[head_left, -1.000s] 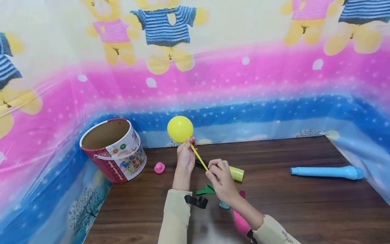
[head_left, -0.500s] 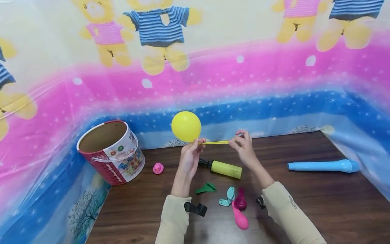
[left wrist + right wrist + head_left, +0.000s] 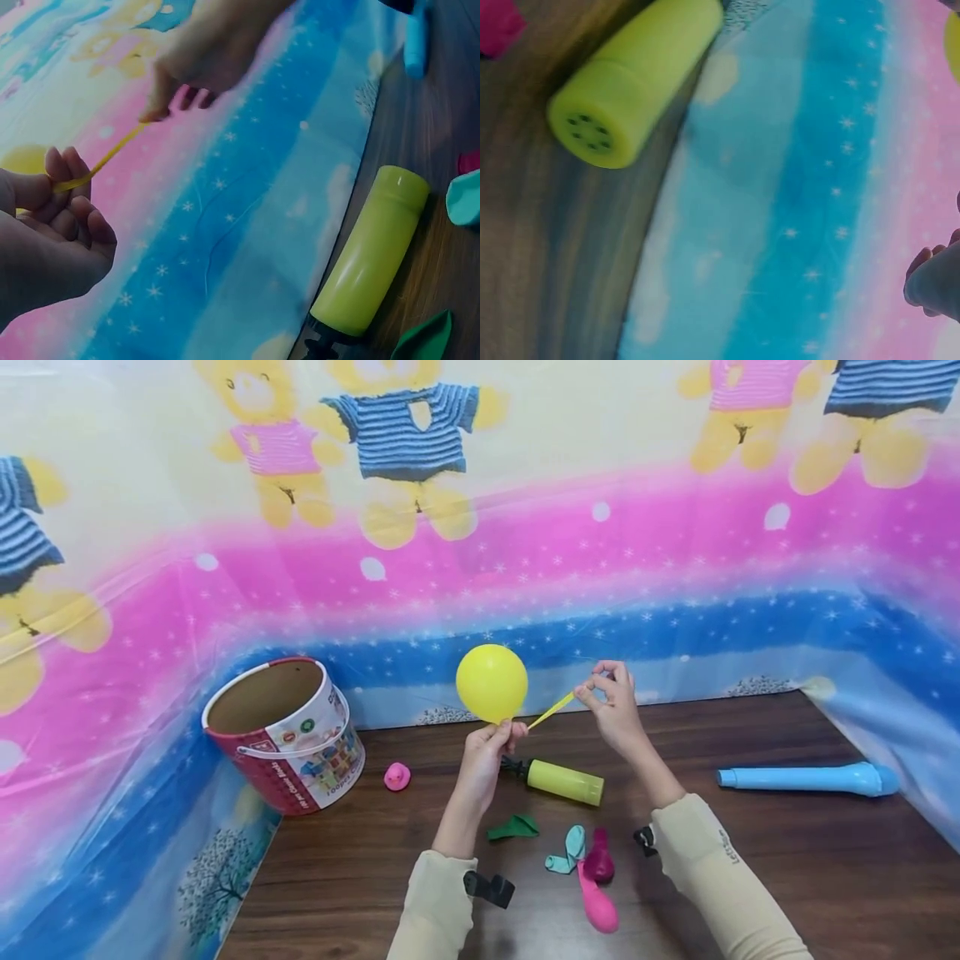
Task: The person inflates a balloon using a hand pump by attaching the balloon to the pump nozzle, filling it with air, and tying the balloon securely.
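Yellow balloon just above left hand, neck across to right hand

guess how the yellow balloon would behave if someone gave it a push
The yellow balloon is probably light and springy, being inflated smooth and round. It might roll easily, with no flat side showing. Its thin neck, stretched between the left hand and right hand, could snap back if released.
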A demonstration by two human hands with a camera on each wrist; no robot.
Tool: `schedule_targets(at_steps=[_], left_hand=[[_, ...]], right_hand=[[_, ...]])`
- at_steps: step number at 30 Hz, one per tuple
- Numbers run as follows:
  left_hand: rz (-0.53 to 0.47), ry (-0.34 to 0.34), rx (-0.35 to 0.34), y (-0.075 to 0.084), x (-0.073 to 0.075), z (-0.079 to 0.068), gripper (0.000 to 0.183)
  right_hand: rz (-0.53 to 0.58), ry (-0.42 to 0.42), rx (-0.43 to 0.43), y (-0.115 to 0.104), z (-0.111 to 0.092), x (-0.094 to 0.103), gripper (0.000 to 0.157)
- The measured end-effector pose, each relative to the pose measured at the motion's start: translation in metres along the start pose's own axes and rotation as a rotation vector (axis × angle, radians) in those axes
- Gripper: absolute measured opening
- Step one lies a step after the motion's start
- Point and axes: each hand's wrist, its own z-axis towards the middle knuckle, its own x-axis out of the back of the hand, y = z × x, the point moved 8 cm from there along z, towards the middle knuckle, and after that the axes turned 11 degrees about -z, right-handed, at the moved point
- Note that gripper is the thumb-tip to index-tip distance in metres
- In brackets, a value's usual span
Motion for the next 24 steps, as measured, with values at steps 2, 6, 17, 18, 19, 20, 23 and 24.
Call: schedule_targets(at_steps=[2,6,17,18,19,20,23,24], left_hand=[[0.058,0.019,-0.002,-0.002,0.0,0.001,0.033],[0.144,0.044,-0.012,-0.004,-0.004,0.003,0.033],[0.422,-0.067,0.071,-0.012,-0.025,-0.004,0.035],[0.473,-0.109,0.062,-0.012,-0.029,-0.005,0.036],[0.522,-0.149,0.044,-0.011,-0.034,-0.005,0.036],[0.563,-0.185,0.021,-0.01,-0.038,-0.006,0.037],[0.705,-0.224,-0.143,-0.004,-0.048,-0.009,0.037],[0.731,-0.221,-0.21,-0.002,-0.05,-0.011,0.036]], right_hand=[[0.02,0.009,0.026,-0.01,0.003,0.003,0.021],[0.066,0.016,0.083,-0.034,0.004,0.007,0.02],[-0.249,-0.177,0.686,-0.111,-0.026,-0.019,0.013],[-0.277,-0.222,0.723,-0.114,-0.027,-0.024,0.011],[-0.298,-0.266,0.739,-0.116,-0.028,-0.028,0.01],[-0.319,-0.309,0.73,-0.116,-0.027,-0.031,0.009],[-0.356,-0.395,0.584,-0.104,-0.02,-0.038,0.01],[-0.362,-0.407,0.521,-0.098,-0.018,-0.039,0.012]])
